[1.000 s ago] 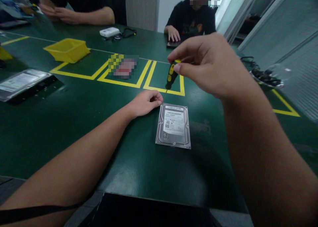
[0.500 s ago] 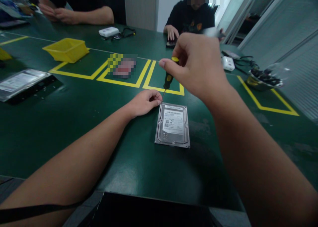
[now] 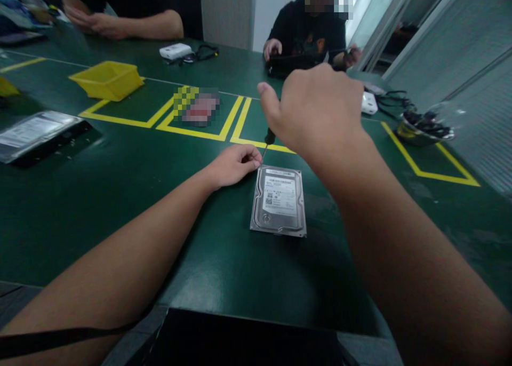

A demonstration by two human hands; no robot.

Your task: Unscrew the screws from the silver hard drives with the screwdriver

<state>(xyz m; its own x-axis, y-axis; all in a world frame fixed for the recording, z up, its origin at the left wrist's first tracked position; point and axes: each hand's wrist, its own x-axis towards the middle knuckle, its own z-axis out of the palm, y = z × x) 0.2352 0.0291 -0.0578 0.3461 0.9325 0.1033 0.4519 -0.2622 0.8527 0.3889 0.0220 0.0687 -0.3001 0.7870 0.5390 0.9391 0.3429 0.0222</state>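
A silver hard drive [image 3: 280, 200] with a white label lies flat on the green table. At its far left corner stands a screwdriver [image 3: 269, 137], tilted, its thin shaft meeting the corner. My right hand [image 3: 316, 107] is closed round the screwdriver's handle from above, thumb out to the left, and hides most of the handle. Beside the same corner, my left hand [image 3: 239, 165] has its fingers curled and fingertips pinched together against the drive's edge and the shaft's tip. Whatever is between those fingertips is too small to make out.
To the left lies another hard drive [image 3: 38, 134]. A yellow bin [image 3: 106, 81] stands behind it. White boxes with cables [image 3: 176, 51] sit farther back. At the right is a clear bowl of dark parts [image 3: 426, 127]. Two people sit across the table [image 3: 192, 238].
My right hand has turned over the screwdriver, its back now facing up and covering the yellow handle top. My left hand and the drive stay put. The person opposite has raised a dark object.
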